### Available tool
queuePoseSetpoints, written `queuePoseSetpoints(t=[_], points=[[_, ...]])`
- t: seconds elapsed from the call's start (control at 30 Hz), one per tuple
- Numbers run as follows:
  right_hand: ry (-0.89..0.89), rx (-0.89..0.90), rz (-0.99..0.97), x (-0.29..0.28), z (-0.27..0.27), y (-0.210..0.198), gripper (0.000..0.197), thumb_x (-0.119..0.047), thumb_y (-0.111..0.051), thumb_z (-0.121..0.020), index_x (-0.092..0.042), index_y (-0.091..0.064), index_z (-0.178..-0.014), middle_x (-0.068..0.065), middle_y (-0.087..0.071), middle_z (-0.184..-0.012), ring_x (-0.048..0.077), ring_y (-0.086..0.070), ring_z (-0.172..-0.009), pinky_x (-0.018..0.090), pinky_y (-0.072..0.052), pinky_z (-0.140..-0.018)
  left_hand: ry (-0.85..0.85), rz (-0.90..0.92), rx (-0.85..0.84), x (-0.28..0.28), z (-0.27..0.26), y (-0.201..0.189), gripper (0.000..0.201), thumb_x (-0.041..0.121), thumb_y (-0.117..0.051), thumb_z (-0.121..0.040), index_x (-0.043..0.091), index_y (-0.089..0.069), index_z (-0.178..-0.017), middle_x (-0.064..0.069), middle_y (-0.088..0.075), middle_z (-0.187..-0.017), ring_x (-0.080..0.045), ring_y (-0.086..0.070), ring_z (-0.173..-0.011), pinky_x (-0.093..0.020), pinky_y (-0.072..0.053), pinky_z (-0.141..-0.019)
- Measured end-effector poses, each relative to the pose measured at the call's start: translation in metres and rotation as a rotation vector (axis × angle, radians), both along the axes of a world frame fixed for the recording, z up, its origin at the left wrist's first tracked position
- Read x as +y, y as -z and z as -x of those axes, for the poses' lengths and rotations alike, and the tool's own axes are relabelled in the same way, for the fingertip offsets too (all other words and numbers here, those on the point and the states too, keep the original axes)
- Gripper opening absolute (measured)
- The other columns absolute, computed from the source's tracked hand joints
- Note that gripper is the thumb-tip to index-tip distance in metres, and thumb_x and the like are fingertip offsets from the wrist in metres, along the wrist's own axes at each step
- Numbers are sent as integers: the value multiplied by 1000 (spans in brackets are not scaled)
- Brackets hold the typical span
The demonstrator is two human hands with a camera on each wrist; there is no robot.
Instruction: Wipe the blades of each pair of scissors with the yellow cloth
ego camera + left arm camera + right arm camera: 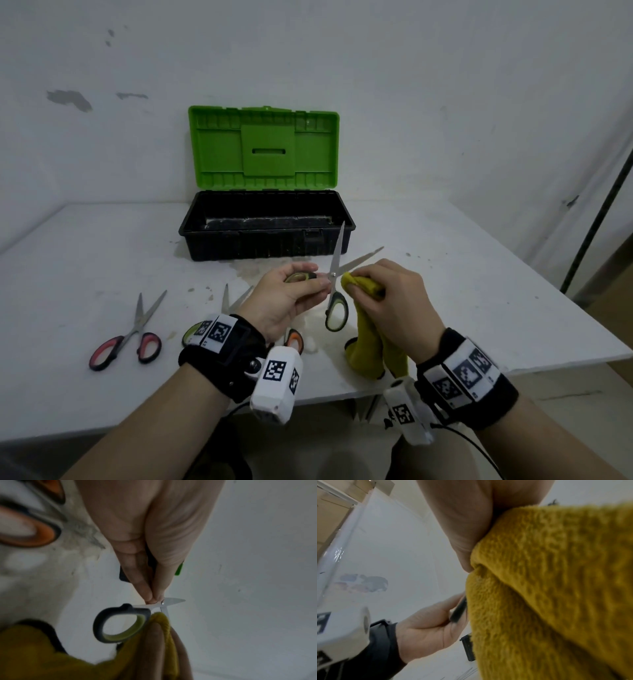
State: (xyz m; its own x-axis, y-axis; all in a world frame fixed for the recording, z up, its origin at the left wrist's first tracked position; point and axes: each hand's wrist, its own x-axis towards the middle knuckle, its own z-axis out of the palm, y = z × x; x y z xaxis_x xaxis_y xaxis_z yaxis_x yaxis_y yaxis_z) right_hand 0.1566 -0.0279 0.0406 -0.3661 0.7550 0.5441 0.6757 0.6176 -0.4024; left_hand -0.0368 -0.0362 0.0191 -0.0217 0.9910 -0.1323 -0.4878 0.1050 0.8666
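Note:
My left hand (291,294) grips one handle of the green-and-black scissors (337,270), held above the table with their blades spread apart and pointing away from me. The other handle loop (120,623) hangs free. My right hand (383,291) pinches the bunched yellow cloth (366,308) against the base of the right blade, near the pivot; the rest of the cloth hangs down to the table. In the right wrist view the yellow cloth (547,588) fills most of the picture and hides the blades.
Red-handled scissors (130,332) lie on the white table (479,308) at the left. Another pair with orange handles (294,339) lies partly hidden under my left wrist. An open toolbox (267,226) with a green lid stands at the back.

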Motion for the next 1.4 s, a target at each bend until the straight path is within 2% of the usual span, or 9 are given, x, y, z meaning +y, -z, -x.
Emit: queuePoseSetpoints(t=[0.27, 0.33, 0.57, 0.67, 0.83, 1.03, 1.17, 1.27, 1.4], points=[[7, 25, 2, -5, 6, 0, 12, -27, -68, -86, -24, -71, -98, -11, -58, -84, 4, -52, -75, 7, -38, -67, 104, 44, -225, -3, -21, -4, 20, 10, -76, -72, 15, -67, -90, -4, -77, -91, -11, -74, -81, -31, -59, -68], [13, 30, 20, -4, 6, 0, 12, -28, -68, -86, -23, -71, -97, -10, -58, -83, 5, -53, -76, 8, -39, -67, 94, 50, -251, -4, -24, -2, 26, 13, -76, -70, 14, -68, -95, -2, -77, -91, -10, -74, -82, -30, -60, -68], [82, 1, 97, 4, -2, 12, 13, -35, -66, -87, -25, -70, -95, -11, -59, -84, 6, -53, -77, 7, -35, -67, -12, 68, -140, 2, -10, 7, 9, 12, -67, -92, 9, -64, -100, -7, -74, -92, -27, -76, -90, -39, -61, -72], [93, -11, 111, 6, -3, 15, 14, -34, -66, -87, -24, -70, -96, -10, -60, -85, 7, -53, -78, 6, -34, -68, -72, 88, -92, 7, -3, 10, 5, 1, -68, -90, 3, -66, -94, -14, -71, -89, -20, -75, -79, -33, -63, -67], [80, -16, 116, 6, 2, 14, 13, -33, -66, -88, -24, -70, -96, -9, -60, -86, 8, -53, -80, 7, -34, -69, -77, 122, -77, 7, -2, 9, 7, 2, -73, -84, 7, -68, -82, -7, -72, -75, -11, -71, -69, -21, -58, -60], [66, -38, 117, 6, 6, 11, 14, -35, -64, -89, -24, -69, -97, -9, -59, -87, 8, -52, -80, 8, -34, -67, 5, 102, -198, 5, 0, 9, 7, 6, -69, -88, 12, -68, -85, -7, -73, -86, -19, -75, -81, -34, -62, -75], [64, -23, 118, 6, 6, 11, 13, -35, -65, -88, -24, -69, -95, -9, -59, -86, 9, -53, -79, 7, -34, -68, -8, 132, -138, 6, 1, 8, 10, 4, -68, -90, 12, -65, -93, -8, -67, -80, -16, -71, -69, -28, -59, -59], [67, -17, 135, 6, 5, 12, 13, -34, -66, -87, -24, -69, -95, -8, -61, -87, 9, -54, -80, 8, -34, -69, -50, 138, -69, 8, 1, 9, 8, 7, -68, -91, 9, -65, -98, -4, -63, -76, -10, -63, -62, -22, -56, -58], [58, 1, 116, 4, 4, 10, 13, -33, -66, -87, -24, -70, -96, -8, -62, -87, 9, -55, -80, 8, -36, -70, -205, 116, -11, 11, 2, 10, 14, 18, -70, -92, 5, -68, -93, -9, -64, -85, -15, -63, -63, -27, -55, -60]])
